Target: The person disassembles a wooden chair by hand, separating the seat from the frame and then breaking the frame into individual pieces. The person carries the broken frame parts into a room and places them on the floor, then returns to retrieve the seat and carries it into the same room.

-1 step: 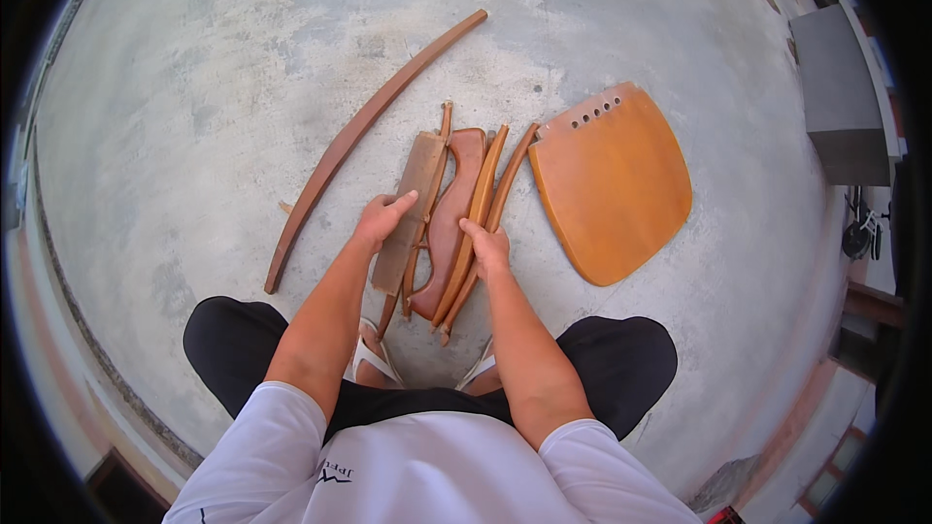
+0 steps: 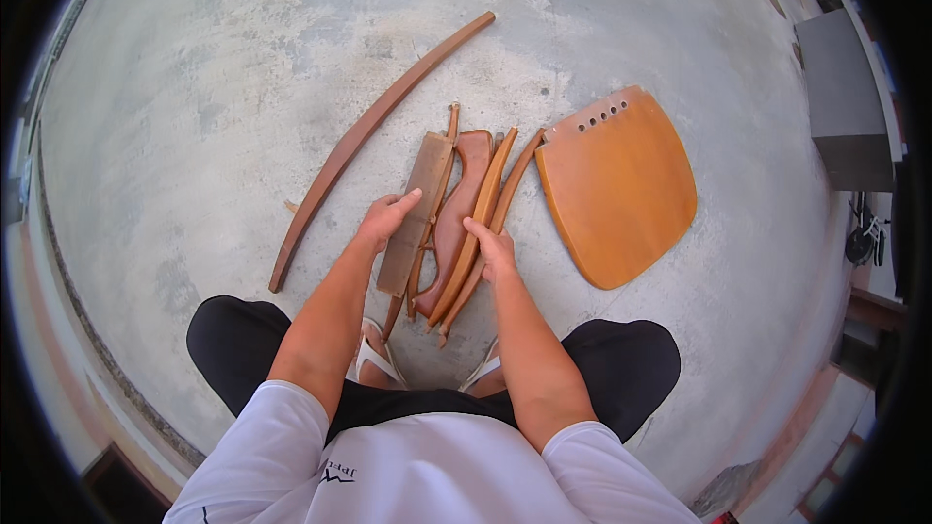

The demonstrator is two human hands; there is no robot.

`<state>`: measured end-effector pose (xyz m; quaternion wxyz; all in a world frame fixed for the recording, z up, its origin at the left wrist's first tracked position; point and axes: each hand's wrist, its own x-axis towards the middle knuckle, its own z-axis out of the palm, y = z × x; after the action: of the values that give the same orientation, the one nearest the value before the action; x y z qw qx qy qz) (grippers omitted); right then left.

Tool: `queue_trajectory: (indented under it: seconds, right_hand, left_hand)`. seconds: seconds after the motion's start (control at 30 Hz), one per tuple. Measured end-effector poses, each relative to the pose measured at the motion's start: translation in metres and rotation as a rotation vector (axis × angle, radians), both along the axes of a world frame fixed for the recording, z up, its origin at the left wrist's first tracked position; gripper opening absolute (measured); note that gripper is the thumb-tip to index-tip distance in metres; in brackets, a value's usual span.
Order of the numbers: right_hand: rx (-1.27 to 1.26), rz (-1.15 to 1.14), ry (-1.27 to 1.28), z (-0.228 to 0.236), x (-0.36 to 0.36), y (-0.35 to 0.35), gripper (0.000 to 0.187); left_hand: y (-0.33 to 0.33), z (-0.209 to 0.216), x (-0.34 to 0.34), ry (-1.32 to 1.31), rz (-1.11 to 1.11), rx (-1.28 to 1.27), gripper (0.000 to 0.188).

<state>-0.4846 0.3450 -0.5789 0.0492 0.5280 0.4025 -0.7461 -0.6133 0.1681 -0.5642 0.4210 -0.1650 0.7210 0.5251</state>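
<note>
Between my legs is a bundle of wooden chair parts, with a hand on each side. My left hand (image 2: 386, 220) grips a flat brown board (image 2: 424, 170) at the bundle's left, thumb on top and fingers hidden beneath. My right hand (image 2: 494, 247) closes on the curved light-brown wooden leg (image 2: 492, 180), its thumb over it; a second curved leg (image 2: 514, 180) runs under that hand. In the middle lie a wavy dark-red wooden piece (image 2: 449, 225) and a thin wooden rod (image 2: 453, 116).
An orange-brown rounded seat panel (image 2: 621, 199) with a row of holes lies on the concrete floor (image 2: 243, 136) to the right. A long curved reddish-brown strip (image 2: 364, 126) lies to the left. My sandalled feet (image 2: 374, 359) are just behind the bundle. A grey box-like unit (image 2: 847, 87) stands far right.
The whole view has shifted slightly, so everything appears a little further right. Both hands keep the same hold on the bundle.
</note>
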Motion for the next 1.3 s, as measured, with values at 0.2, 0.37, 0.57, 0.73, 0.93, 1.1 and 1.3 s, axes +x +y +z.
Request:
queue_trajectory:
  seconds: [0.2,0.37,0.57,0.73,0.93,1.1,1.3]
  right_hand:
    - [0.094,-0.020,-0.020,0.003,-0.006,-0.010,0.056]
    - [0.182,-0.043,-0.035,-0.005,-0.001,-0.022,0.056]
    - [0.266,0.053,-0.114,-0.013,-0.007,-0.020,0.059]
    - [0.382,0.192,-0.177,-0.003,-0.015,-0.019,0.061]
    - [0.395,0.193,-0.232,0.005,-0.017,-0.018,0.060]
    - [0.060,0.116,0.002,0.002,-0.012,-0.020,0.060]
    - [-0.144,0.116,0.157,0.004,-0.003,-0.030,0.057]
  left_hand:
    - [-0.016,-0.011,-0.019,0.764,-0.328,-0.587,0.038]
    - [-0.046,-0.005,-0.068,0.799,-0.257,-0.934,0.064]
    - [-0.068,-0.003,-0.088,0.600,-0.584,-0.864,0.062]
    - [-0.047,0.001,-0.066,0.623,-0.390,-0.482,0.041]
    - [0.006,-0.003,-0.028,0.212,-0.295,-0.111,0.043]
    - [0.020,-0.001,0.002,0.461,-0.264,-0.320,0.053]
    - [-0.003,0.023,-0.016,-0.124,-0.132,-0.022,0.060]
